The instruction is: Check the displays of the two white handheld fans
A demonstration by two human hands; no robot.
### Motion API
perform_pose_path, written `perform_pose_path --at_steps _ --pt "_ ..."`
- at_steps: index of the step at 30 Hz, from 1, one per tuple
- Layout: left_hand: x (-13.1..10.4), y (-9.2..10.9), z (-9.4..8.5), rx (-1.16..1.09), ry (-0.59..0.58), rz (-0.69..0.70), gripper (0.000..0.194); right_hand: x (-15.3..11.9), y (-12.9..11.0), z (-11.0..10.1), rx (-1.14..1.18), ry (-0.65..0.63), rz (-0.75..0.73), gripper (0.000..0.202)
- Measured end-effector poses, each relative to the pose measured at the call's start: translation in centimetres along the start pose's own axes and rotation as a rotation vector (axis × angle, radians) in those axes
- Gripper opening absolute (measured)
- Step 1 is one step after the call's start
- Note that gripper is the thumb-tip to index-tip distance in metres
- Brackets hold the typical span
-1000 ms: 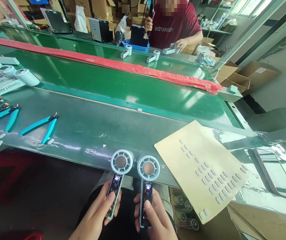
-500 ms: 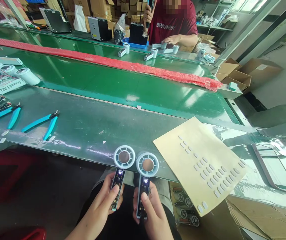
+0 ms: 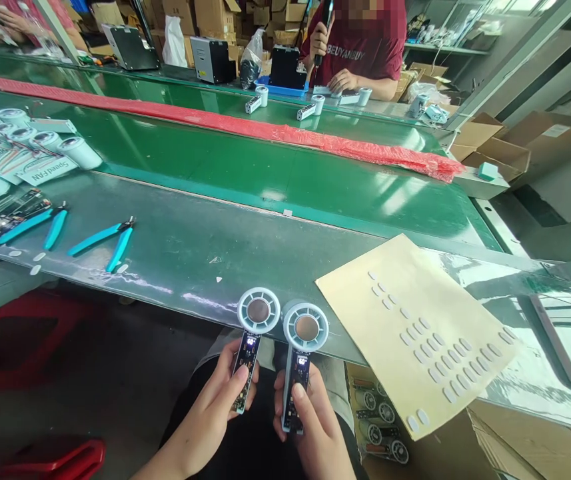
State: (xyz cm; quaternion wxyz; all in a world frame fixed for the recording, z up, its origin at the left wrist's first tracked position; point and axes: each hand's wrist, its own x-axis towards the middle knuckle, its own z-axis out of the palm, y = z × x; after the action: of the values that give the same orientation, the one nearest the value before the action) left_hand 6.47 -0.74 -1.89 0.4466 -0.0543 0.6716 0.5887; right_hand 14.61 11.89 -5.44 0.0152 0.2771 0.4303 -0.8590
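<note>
Both fans' displays relit; each hand [image 3: 225,407] grips one fan [image 3: 251,333].

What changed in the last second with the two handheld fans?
Little: the left hand and right hand keep their grips on the left fan and right fan, thumbs on the lit handles. The view swung leftward. Across the belt, the co-worker's hand moved its tool. Cutters and sticker sheet unmoved.
</note>
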Motion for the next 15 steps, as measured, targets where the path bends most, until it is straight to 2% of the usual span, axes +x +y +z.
perform_pose_path --at_steps 8,12,15 --pt "0.57 -0.55 -0.23 -0.013 -0.05 0.102 0.04 0.08 0.01 -0.04 0.038 0.002 0.021 0.047" --pt "0.69 -0.74 -0.3 -0.017 -0.066 0.035 0.04 0.04 -0.12 -0.02 0.031 0.004 0.029 0.048" --pt "0.7 -1.0 -0.23 -0.049 -0.058 0.064 0.041 0.01 -0.19 -0.01 0.057 0.002 0.023 0.048"
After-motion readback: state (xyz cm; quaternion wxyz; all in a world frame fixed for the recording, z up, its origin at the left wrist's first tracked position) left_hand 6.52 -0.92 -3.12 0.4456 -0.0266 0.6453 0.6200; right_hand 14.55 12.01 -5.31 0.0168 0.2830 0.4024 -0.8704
